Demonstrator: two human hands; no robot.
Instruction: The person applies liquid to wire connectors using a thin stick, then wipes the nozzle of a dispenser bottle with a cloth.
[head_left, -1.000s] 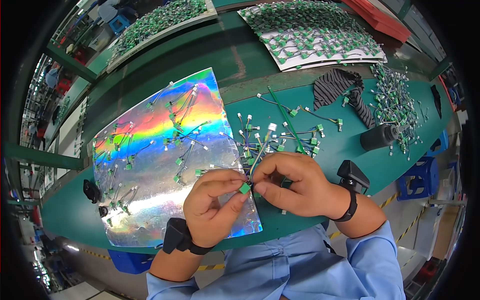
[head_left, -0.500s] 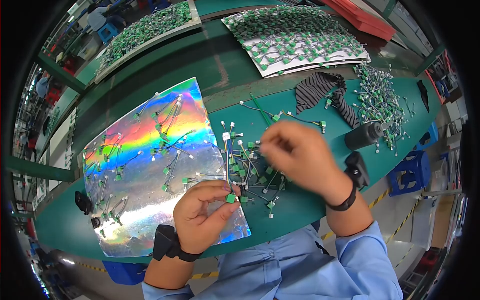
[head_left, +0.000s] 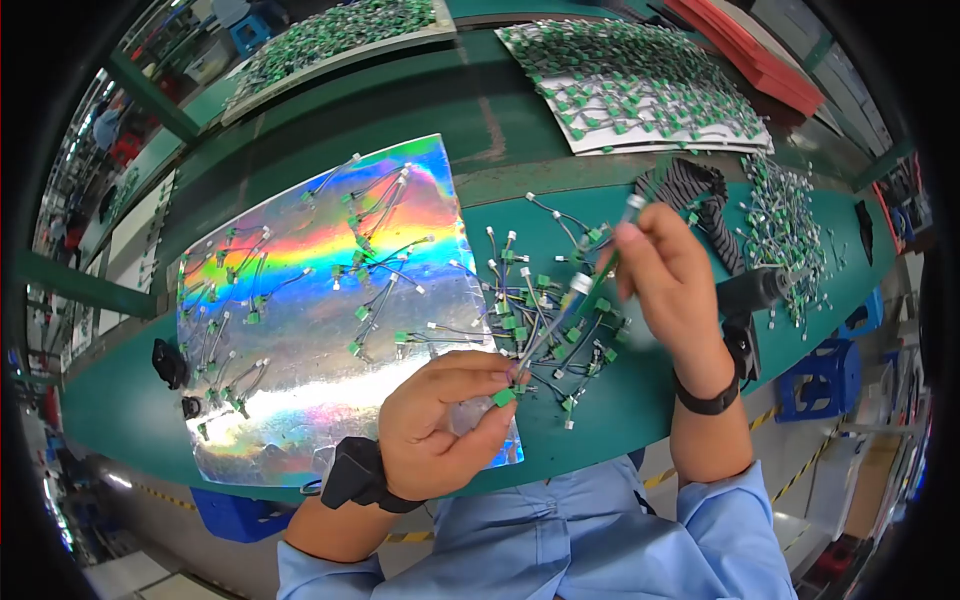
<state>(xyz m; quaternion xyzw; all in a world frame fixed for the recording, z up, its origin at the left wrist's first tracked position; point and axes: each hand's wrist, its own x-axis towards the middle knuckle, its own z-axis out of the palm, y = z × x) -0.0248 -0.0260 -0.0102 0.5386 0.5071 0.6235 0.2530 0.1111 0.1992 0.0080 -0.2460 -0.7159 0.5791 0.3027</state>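
My left hand [head_left: 445,425] is closed, pinching a green connector [head_left: 503,397] between thumb and fingers. Wires run from it up and right to a white plug [head_left: 580,285]. My right hand [head_left: 668,275] is raised over the table with thumb and fingers pinched on a thin green stick [head_left: 604,266], partly blurred. A white tip [head_left: 635,203] shows just above those fingers; whether it belongs to the stick I cannot tell. Under and between the hands lies a loose pile of wired green connectors [head_left: 515,322]. More are laid out on a shiny rainbow-silver sheet [head_left: 300,345] at left.
A striped cloth [head_left: 715,220] and a dark bottle [head_left: 755,290] sit right of my right hand, beside a heap of connectors [head_left: 785,230]. Boards covered in connectors [head_left: 650,90] stand at the back. Blue stools [head_left: 820,380] are beyond the table edge.
My right hand has risen and now grips the green stick that lay on the table. The wires in my left hand now lean right. The whole view has shifted slightly.
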